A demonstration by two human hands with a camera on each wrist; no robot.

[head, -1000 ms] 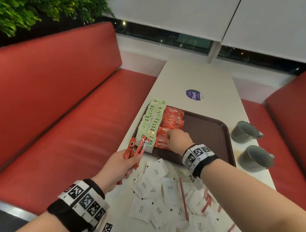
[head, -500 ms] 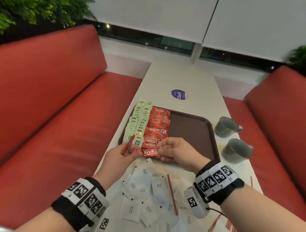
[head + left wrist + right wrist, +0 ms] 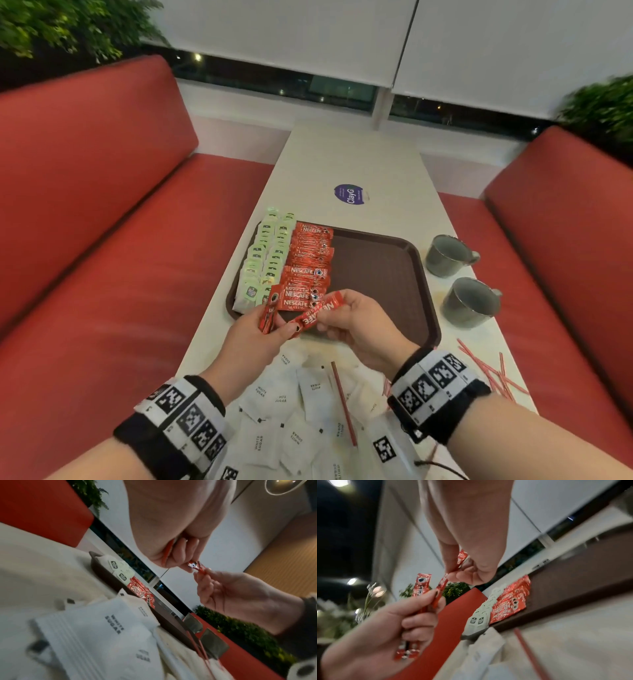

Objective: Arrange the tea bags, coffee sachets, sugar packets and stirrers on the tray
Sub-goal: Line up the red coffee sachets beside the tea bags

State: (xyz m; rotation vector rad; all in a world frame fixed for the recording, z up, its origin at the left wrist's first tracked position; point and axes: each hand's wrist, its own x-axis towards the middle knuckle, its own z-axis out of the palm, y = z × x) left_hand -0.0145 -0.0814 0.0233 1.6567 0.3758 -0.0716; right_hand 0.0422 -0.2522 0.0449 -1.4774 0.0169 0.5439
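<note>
A brown tray holds two columns of green tea bags at its left and a column of red coffee sachets beside them. My left hand grips a small bundle of red sachets just in front of the tray. My right hand pinches the upper end of one sachet, and its lower end still lies in the left fingers. White sugar packets lie scattered on the table below both wrists, with a red stirrer on them.
Two grey cups stand right of the tray. More red stirrers lie at the table's right edge. A purple sticker marks the far tabletop. Red benches flank the table. The tray's right half is bare.
My right hand left the sachet column on the tray and came back to the left hand. It now pinches one sachet from the left hand's bundle.
</note>
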